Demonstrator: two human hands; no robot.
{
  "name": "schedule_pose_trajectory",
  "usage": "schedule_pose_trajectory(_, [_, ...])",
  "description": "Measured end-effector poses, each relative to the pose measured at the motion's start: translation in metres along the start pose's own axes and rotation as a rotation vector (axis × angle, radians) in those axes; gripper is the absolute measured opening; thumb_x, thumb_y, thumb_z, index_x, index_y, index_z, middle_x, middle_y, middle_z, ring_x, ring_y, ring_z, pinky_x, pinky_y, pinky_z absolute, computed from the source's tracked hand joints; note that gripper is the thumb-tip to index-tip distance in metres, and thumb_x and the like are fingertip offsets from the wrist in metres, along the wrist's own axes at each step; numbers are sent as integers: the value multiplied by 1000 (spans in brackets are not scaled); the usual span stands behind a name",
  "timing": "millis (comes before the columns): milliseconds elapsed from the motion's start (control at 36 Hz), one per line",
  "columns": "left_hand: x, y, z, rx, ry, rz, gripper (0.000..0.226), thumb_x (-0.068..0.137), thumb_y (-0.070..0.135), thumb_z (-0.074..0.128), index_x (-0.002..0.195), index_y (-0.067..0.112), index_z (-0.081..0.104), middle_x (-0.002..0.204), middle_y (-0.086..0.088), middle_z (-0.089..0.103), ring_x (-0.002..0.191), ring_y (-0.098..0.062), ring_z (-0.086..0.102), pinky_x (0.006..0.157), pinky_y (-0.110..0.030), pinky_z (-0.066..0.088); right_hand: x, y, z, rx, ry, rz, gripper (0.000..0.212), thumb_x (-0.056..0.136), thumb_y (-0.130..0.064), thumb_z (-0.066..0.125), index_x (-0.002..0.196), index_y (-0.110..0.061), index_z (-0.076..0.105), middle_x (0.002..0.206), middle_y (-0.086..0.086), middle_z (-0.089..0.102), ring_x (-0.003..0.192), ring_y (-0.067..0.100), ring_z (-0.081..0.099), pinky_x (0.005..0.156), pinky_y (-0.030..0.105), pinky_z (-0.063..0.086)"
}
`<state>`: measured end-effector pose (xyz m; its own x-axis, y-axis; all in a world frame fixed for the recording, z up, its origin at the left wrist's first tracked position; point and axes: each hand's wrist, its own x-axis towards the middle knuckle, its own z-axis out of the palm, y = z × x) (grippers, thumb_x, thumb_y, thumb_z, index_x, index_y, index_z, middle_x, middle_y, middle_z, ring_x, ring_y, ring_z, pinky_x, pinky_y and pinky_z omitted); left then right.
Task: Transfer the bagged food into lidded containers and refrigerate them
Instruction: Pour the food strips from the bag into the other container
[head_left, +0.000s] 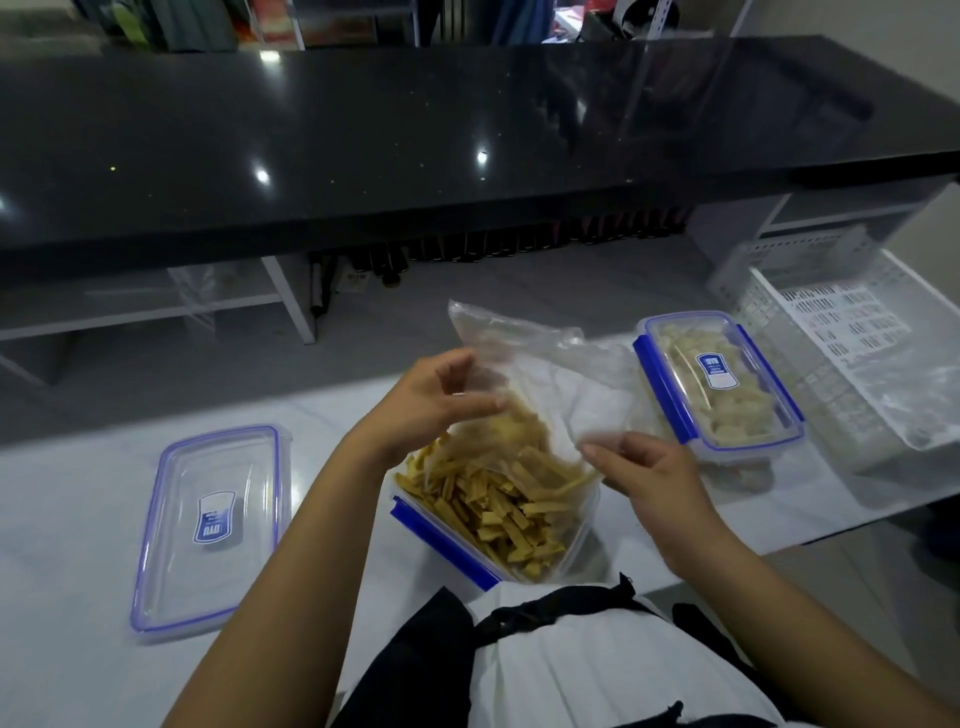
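A clear plastic bag (524, 358) hangs tilted over an open clear container with blue clips (447, 543) in front of me. Yellow-brown food strips (498, 504) fill the container and the bag's lower end. My left hand (431, 400) pinches the bag's left side. My right hand (639, 467) pinches its right edge. The container's loose lid (208, 525) lies flat on the white counter to the left. A second container (719, 382), lidded and clipped, holds pale food pieces at the right.
A white perforated basket (841, 332) stands at the far right on the white counter (78, 509). A glossy black countertop (415, 140) runs across behind, with white shelving and dark bottles beneath it.
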<state>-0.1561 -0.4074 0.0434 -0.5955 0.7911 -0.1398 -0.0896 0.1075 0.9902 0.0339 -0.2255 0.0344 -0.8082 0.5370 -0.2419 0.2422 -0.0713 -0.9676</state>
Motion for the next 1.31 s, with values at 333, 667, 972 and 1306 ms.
schedule_pose_trajectory(333, [-9, -5, -8, 55, 209, -45, 16, 96, 9, 64, 96, 18, 77, 82, -3, 74, 73, -19, 71, 61, -30, 60, 6, 4, 4, 9, 38, 41, 19, 89, -18, 72, 107, -20, 74, 100, -3, 77, 98, 11, 71, 82, 26, 53])
schedule_pose_trajectory(667, [-18, -7, -10, -29, 321, 41, 21, 96, 11, 64, 93, 26, 78, 80, -4, 74, 63, -20, 69, 49, -23, 49, 7, -18, 17, -130, -379, 48, 27, 90, -37, 60, 110, -33, 76, 114, -11, 74, 109, -1, 65, 79, 2, 45])
schedule_pose_trajectory(972, [-19, -13, -12, 84, 391, -25, 11, 93, 24, 69, 94, 31, 79, 98, 11, 77, 94, -4, 71, 79, -21, 52, -8, 14, -6, 13, -35, 249, 23, 93, -25, 65, 115, -30, 71, 107, -5, 76, 106, 18, 69, 81, 38, 56])
schedule_pose_trajectory(1306, [-21, -5, -19, 65, 311, -303, 11, 98, 20, 63, 98, 18, 74, 99, -1, 76, 101, -23, 69, 88, -53, 57, -11, -3, -14, 356, 33, 602, 35, 88, -28, 63, 123, -21, 64, 123, 16, 66, 111, 43, 66, 101, 58, 48])
